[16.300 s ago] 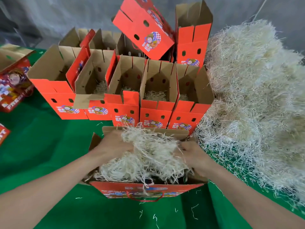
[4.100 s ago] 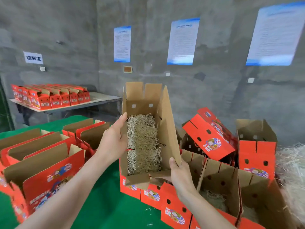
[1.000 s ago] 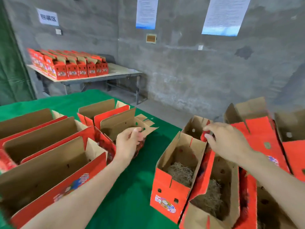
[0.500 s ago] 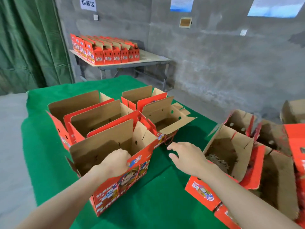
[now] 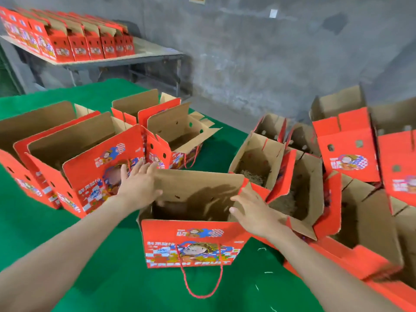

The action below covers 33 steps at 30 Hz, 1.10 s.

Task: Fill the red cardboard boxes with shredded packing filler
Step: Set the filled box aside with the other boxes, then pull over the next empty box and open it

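Whereas it stood at eight o'clock before, the red cardboard box with rope handle [image 5: 189, 244] now sits at six o'clock; left hand [image 5: 139, 185] lies flat-fingered on its rear flap [image 5: 198, 183], right hand [image 5: 256, 212] spread at its three-o'clock end.

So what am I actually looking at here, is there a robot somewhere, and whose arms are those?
No robot here: a person works with two bare hands, and the one picture comes from a camera worn on their head, looking forward and down. The left hand touches the far flap of the open red box in front; the right hand, spread open, is at its right end. Neither visibly grips anything. The box stands on a green table among other open red boxes. Some on the right have shredded filler in the bottom; the front box shows none.
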Motion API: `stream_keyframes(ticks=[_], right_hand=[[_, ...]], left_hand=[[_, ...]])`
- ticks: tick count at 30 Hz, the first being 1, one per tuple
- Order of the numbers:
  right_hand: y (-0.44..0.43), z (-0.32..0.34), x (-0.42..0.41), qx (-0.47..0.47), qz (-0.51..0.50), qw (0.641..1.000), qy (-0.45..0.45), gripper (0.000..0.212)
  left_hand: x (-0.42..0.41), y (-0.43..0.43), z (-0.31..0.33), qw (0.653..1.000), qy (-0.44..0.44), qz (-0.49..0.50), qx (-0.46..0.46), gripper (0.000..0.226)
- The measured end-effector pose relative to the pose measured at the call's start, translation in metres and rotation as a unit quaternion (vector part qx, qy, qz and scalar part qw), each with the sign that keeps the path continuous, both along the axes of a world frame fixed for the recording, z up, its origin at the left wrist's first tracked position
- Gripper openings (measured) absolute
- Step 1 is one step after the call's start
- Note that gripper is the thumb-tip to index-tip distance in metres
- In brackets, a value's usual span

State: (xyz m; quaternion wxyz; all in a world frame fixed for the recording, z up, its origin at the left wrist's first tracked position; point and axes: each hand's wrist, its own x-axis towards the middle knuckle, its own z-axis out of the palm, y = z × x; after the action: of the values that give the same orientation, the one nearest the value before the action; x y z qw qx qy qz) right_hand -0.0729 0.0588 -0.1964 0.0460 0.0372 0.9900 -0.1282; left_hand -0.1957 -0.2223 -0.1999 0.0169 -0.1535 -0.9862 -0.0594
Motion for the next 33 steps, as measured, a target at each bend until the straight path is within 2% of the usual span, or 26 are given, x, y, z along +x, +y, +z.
stream_keyframes(ticks=[3,7,9,12,14,18,20,22,26,28,30,33], right_hand=[[-0.008,0.004,0.024,-0.016,0.088,0.996,0.003,0.040],[-0.013,0.014,0.050,0.003,0.087,0.996,-0.029,0.045],[-0.004,0.020,0.065,-0.007,0.091,0.995,-0.025,0.047],[0.018,0.032,0.105,-0.105,0.054,0.992,-0.035,0.048],[0.035,0.040,0.138,-0.148,0.009,0.989,0.016,0.041],[0.071,0.045,0.198,-0.093,-0.069,0.974,0.196,0.010],[0.088,0.044,0.226,-0.078,-0.132,0.963,0.220,0.024],[0.100,0.038,0.244,-0.092,-0.163,0.961,0.205,0.044],[0.105,0.031,0.242,-0.199,-0.164,0.956,0.137,0.073],[0.112,0.037,0.239,-0.203,-0.201,0.947,0.149,0.065],[0.129,0.046,0.248,-0.178,-0.234,0.935,0.197,0.040],[0.162,0.058,0.279,-0.132,-0.241,0.933,0.230,0.032]], left_hand=[[-0.019,0.012,-0.006,0.999,0.010,-0.028,-0.045,0.078],[-0.011,0.053,0.010,0.993,-0.002,-0.089,-0.082,0.045],[0.004,0.070,0.024,0.986,0.029,-0.140,-0.087,0.035],[0.032,0.088,0.045,0.965,0.094,-0.239,-0.044,0.029],[0.054,0.101,0.058,0.949,0.123,-0.285,-0.050,0.029],[0.083,0.122,0.080,0.926,0.195,-0.301,-0.120,0.028],[0.091,0.124,0.096,0.927,0.209,-0.284,-0.129,0.023],[0.103,0.126,0.117,0.930,0.226,-0.273,-0.093,0.017],[0.159,0.151,0.145,0.907,0.223,-0.347,-0.080,0.016],[0.190,0.168,0.146,0.909,0.190,-0.356,-0.104,0.023],[0.213,0.182,0.144,0.913,0.180,-0.355,-0.095,0.027],[0.244,0.199,0.142,0.911,0.180,-0.367,-0.050,0.028]])
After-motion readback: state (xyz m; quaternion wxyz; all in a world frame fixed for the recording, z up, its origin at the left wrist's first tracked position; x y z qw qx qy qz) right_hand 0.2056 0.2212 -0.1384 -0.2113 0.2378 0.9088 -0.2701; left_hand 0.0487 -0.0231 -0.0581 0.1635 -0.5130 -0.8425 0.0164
